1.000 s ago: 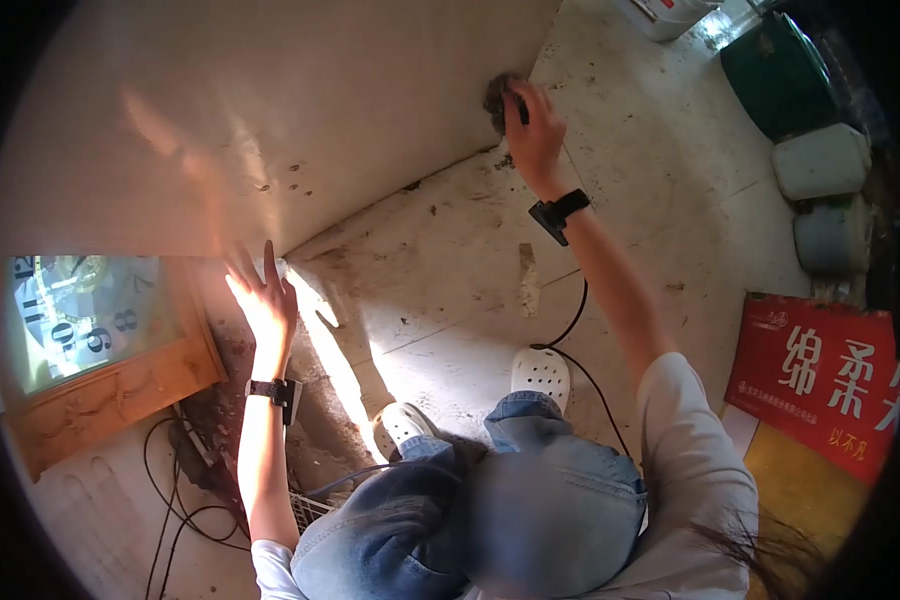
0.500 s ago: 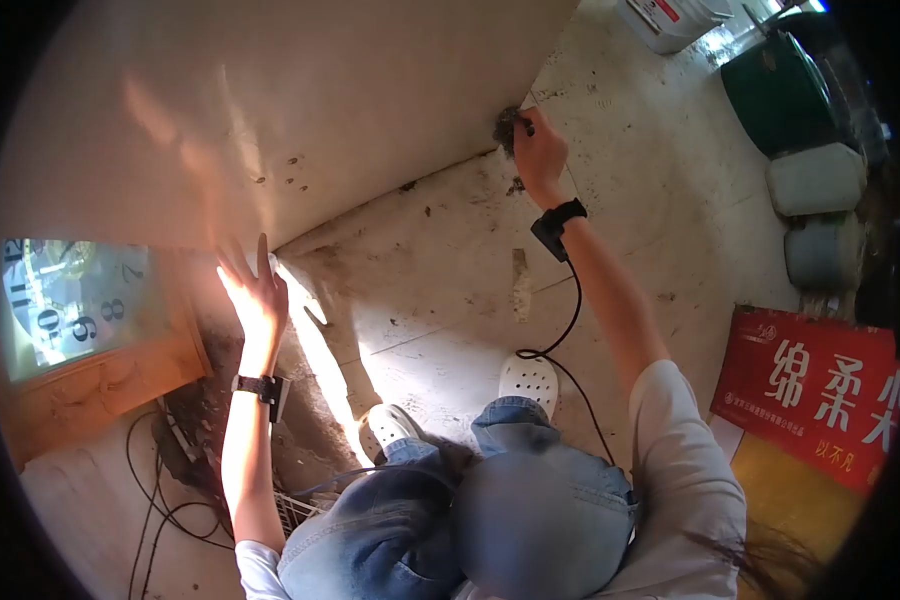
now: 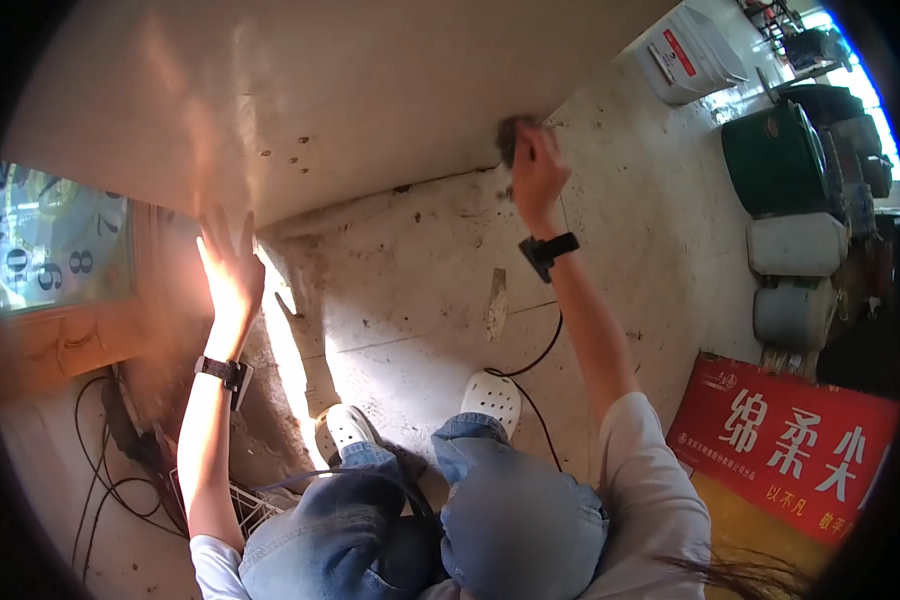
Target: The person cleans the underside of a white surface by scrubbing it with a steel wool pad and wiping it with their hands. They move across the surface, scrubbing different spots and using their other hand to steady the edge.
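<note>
A large pale panel (image 3: 370, 90) fills the upper left of the view, with several small dark marks on its face. My left hand (image 3: 232, 270) is open, fingers spread and stretched out at the panel's lower left corner, in bright light. Closed around a dark steel wool scourer (image 3: 513, 140), my right hand (image 3: 540, 175) is at the panel's lower edge, near its right corner. The scourer looks slightly blurred. Both wrists carry dark straps with small boxes, and a black cable runs from the right one.
Under me lies a stained pale floor (image 3: 410, 290). A clock (image 3: 50, 240) in a wooden case stands at left, above loose black cables (image 3: 100, 470). A white bucket (image 3: 685, 55), a green container (image 3: 775, 160), pale jugs (image 3: 798, 245) and a red box (image 3: 780, 440) line the right side.
The view has shifted, so the floor and things at right sit lower and further left. My right hand still holds the scourer by the panel's edge; my left stays at the corner.
</note>
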Tool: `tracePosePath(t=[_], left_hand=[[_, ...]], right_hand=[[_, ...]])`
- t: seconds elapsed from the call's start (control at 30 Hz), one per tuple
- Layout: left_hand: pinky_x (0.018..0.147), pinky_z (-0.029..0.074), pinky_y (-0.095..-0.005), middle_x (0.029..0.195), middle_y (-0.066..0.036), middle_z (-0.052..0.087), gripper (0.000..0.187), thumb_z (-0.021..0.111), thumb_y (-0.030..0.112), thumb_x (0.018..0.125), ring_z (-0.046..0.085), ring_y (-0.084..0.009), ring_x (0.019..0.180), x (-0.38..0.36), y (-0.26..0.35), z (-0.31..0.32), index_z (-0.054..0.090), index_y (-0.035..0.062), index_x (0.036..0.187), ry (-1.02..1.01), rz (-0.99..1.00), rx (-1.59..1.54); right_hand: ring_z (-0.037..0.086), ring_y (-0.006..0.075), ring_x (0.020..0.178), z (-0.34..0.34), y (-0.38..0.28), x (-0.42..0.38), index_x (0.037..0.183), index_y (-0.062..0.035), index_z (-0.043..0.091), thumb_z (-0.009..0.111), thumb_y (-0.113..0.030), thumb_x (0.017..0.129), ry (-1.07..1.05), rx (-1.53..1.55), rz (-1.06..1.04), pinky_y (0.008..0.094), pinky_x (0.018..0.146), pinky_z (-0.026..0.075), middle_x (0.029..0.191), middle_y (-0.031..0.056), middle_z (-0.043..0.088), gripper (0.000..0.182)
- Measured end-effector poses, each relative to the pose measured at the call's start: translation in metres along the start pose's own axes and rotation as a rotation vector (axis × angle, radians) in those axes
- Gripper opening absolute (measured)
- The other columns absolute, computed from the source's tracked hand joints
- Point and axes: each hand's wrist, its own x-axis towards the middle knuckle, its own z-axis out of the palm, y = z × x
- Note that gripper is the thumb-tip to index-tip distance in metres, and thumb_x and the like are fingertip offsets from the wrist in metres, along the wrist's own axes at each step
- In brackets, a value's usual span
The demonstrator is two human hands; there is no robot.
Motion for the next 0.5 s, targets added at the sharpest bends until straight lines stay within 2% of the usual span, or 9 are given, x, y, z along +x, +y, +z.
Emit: tracePosePath(t=[0.07, 0.17, 0.27, 0.37, 0.47, 0.5], left_hand=[[0.1, 0.023, -0.0571, 0.142, -0.019, 0.01, 0.066, 0.058, 0.004, 0.07, 0.003, -0.0415, 0.131, -0.003, -0.002, 0.005, 0.036, 0.0132, 0.131, -0.013, -0.001, 0.034], [0.1, 0.023, -0.0569, 0.142, -0.019, 0.011, 0.066, 0.058, 0.004, 0.07, 0.003, -0.0415, 0.131, -0.003, -0.002, 0.005, 0.036, 0.0135, 0.131, -0.005, -0.014, 0.033], [0.1, 0.024, -0.0568, 0.142, -0.019, 0.011, 0.067, 0.058, 0.003, 0.069, 0.004, -0.0415, 0.131, 0.001, 0.002, 0.003, 0.036, 0.0139, 0.131, 0.036, -0.025, -0.048], [0.099, 0.025, -0.0566, 0.142, -0.019, 0.011, 0.067, 0.058, 0.003, 0.068, 0.004, -0.0416, 0.131, -0.003, 0.002, 0.007, 0.036, 0.0141, 0.131, 0.022, -0.012, -0.047], [0.1, 0.025, -0.0557, 0.142, -0.02, 0.011, 0.067, 0.056, 0.002, 0.068, 0.004, -0.0416, 0.131, -0.003, -0.007, 0.012, 0.036, 0.0143, 0.131, 0.011, 0.009, 0.033], [0.1, 0.025, -0.0555, 0.142, -0.02, 0.012, 0.067, 0.056, 0.002, 0.068, 0.004, -0.0417, 0.131, -0.003, -0.009, 0.015, 0.036, 0.0143, 0.131, 0.007, 0.01, 0.052]], right_hand=[[0.056, 0.0242, 0.063, -0.014, -0.02, 0.041, 0.086, -0.0056, 0.059, 0.057, 0.001, 0.076, 0.162, 0.032, -0.094, 0.0295, 0.052, 0.044, 0.077, 0.0068, 0.058, 0.012], [0.056, 0.0235, 0.061, -0.008, -0.016, 0.051, 0.086, -0.0061, 0.061, 0.058, -0.001, 0.076, 0.304, 0.059, -0.158, 0.0323, 0.054, 0.044, 0.076, 0.008, 0.059, 0.011], [0.055, 0.0242, 0.063, 0.007, 0.014, -0.006, 0.085, -0.0048, 0.059, 0.056, -0.001, 0.078, -0.003, -0.013, 0.019, 0.03, 0.053, 0.044, 0.075, 0.0077, 0.057, 0.008], [0.054, 0.0243, 0.062, 0.007, 0.042, -0.043, 0.087, -0.0035, 0.058, 0.056, -0.003, 0.079, -0.22, -0.113, 0.304, 0.0319, 0.054, 0.043, 0.075, 0.0081, 0.057, 0.008], [0.054, 0.0242, 0.066, -0.007, 0.008, 0.0, 0.089, -0.0038, 0.057, 0.056, -0.004, 0.079, 0.003, 0.058, 0.379, 0.0332, 0.059, 0.043, 0.078, 0.0086, 0.056, 0.01], [0.054, 0.0233, 0.068, -0.012, -0.005, 0.019, 0.089, -0.0033, 0.057, 0.056, -0.005, 0.079, 0.111, 0.076, 0.322, 0.033, 0.061, 0.043, 0.078, 0.0088, 0.056, 0.01]])
